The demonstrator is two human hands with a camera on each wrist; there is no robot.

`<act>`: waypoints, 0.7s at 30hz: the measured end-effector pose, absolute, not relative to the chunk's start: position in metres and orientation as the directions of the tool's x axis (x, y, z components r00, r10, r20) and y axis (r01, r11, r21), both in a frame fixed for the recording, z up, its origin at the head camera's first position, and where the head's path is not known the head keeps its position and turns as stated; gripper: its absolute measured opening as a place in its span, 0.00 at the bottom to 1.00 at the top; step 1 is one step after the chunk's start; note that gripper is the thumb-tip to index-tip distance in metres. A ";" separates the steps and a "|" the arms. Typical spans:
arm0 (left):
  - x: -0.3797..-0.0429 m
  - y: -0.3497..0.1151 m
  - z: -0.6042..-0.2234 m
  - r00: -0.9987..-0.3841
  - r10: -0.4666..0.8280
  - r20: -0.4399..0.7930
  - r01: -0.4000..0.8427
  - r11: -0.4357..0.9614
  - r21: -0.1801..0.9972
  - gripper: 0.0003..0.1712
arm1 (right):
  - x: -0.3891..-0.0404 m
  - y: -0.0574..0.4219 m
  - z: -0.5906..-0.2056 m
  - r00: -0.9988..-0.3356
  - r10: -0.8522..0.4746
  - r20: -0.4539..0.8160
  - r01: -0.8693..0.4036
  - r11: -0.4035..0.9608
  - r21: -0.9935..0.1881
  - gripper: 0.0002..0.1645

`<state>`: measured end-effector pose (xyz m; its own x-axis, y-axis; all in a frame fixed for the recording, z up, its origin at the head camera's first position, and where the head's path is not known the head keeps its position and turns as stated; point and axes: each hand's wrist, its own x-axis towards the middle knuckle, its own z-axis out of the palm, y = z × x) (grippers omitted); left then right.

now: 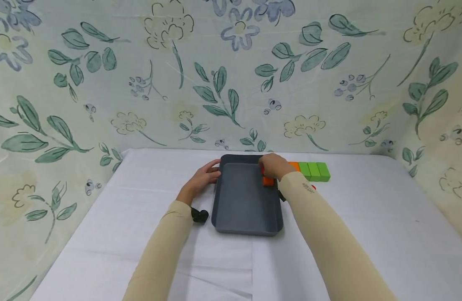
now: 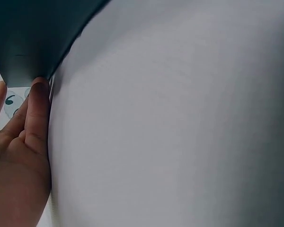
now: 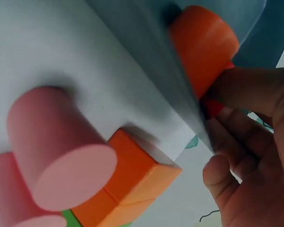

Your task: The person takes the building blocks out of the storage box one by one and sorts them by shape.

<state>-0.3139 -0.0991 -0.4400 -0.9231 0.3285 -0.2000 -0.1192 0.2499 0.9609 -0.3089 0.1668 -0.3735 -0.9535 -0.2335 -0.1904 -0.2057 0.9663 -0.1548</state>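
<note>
A dark grey tray point(image 1: 246, 200) lies on the white cloth. My left hand point(image 1: 201, 179) rests at its left side near the far corner, fingers extended; in the left wrist view those fingers point(image 2: 38, 111) touch the tray wall. Over the far right corner, my right hand point(image 1: 274, 165) pinches a small red block point(image 3: 213, 108) just inside the tray wall. Its exact shape is mostly hidden by thumb and fingers. Right beside it an orange cylinder point(image 3: 203, 45) stands in the tray, also seen as an orange patch point(image 1: 268, 181) below the hand.
Right of the tray, green blocks point(image 1: 314, 171) stand in a row beside orange blocks point(image 3: 137, 165). Pink cylinders point(image 3: 61, 146) stand nearer, hidden by the right sleeve in the head view. A red bit point(image 1: 313, 187) shows past that sleeve. Floral cloth point(image 1: 231, 83) hangs behind.
</note>
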 end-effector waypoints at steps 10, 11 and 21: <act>-0.314 -0.099 -0.438 -0.925 0.323 -0.201 -0.114 0.268 0.957 0.33 | -0.308 0.172 -0.357 -0.937 -0.308 -0.166 -0.253 0.924 -0.287 0.20; -0.314 -0.099 -0.438 -0.924 0.326 -0.202 -0.114 0.269 0.956 0.33 | -0.307 0.172 -0.354 -0.932 -0.328 -0.154 -0.273 0.915 -0.297 0.21; -0.311 -0.100 -0.439 -0.921 0.338 -0.195 -0.105 0.267 0.958 0.33 | -0.286 0.189 -0.336 -0.913 -0.399 -0.084 -0.333 0.849 -0.410 0.23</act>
<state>-0.3109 -0.1001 -0.4393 -0.9207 0.3379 -0.1952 -0.1051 0.2669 0.9580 -0.2863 0.1893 -0.3360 -0.9132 -0.3989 -0.0835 -0.3333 0.8489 -0.4103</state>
